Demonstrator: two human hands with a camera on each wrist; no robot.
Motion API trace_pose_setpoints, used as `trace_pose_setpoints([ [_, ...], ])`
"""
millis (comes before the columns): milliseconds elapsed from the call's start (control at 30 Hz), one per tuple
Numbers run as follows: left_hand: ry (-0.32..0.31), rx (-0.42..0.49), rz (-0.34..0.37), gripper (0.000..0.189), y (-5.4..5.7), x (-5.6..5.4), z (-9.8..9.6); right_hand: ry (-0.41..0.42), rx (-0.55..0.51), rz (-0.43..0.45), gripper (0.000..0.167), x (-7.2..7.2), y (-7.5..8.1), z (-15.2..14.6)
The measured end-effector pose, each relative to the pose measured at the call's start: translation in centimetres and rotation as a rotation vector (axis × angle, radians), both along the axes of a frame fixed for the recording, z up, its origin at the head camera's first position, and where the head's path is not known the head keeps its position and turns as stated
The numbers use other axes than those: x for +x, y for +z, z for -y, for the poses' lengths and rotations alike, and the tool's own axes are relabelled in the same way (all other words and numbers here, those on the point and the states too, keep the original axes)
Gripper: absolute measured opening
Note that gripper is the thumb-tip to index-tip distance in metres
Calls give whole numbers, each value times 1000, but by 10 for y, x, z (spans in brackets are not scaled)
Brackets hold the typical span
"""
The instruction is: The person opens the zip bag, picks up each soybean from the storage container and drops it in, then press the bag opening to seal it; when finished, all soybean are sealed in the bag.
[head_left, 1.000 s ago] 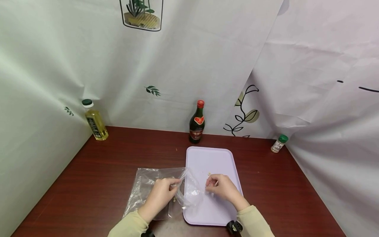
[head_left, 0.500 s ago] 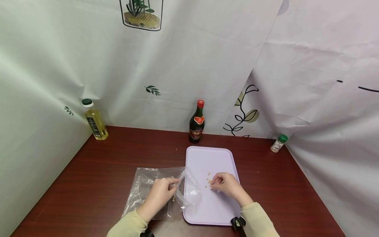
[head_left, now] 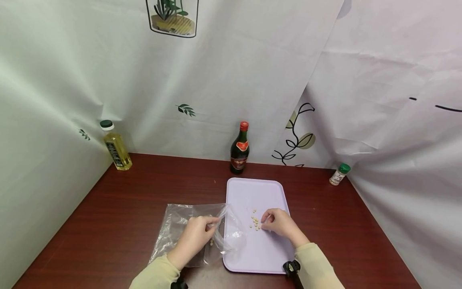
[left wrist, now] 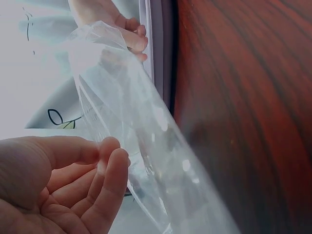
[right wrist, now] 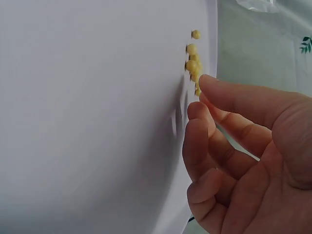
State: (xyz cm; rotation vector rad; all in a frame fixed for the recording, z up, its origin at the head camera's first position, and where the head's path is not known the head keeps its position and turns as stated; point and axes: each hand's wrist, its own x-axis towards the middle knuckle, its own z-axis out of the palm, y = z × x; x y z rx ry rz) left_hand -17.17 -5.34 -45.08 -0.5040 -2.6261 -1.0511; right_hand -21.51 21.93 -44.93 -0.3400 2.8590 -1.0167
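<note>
My left hand [head_left: 196,237] pinches the mouth edge of a clear plastic bag [head_left: 171,224] between thumb and fingers. The bag lies flat on the table, its raised opening overlapping the left side of a lilac tray [head_left: 242,192]. A few small yellow beans [head_left: 211,243] show in the bag. Several round yellow soybeans [head_left: 256,220] lie loose on the tray. Just right of them, my right hand [head_left: 280,222] hovers with loosely bent fingers. In the right wrist view, the thumb tip [right wrist: 209,80] is close to the soybeans [right wrist: 192,63]; nothing held is visible between the fingers.
Behind the tray stands a dark green bottle [head_left: 240,152] with a red cap. An oil bottle [head_left: 117,148] stands at the back left corner, and a green-capped shaker [head_left: 339,175] at the back right. Hanging white cloth [head_left: 216,72] borders the dark red table [head_left: 101,208].
My right hand has shifted to the right across the tray, so more of the soybeans show now. My left hand and the bag have hardly moved.
</note>
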Motion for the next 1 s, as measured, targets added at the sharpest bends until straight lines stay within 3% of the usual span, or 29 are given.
trace_pose_setpoints([
  [333,-3,-2,11,22,0,0,1,103,41,25,14,-2,-2,2],
  [1000,7,8,2,23,1,1,4,98,56,41,14,-2,-1,8],
])
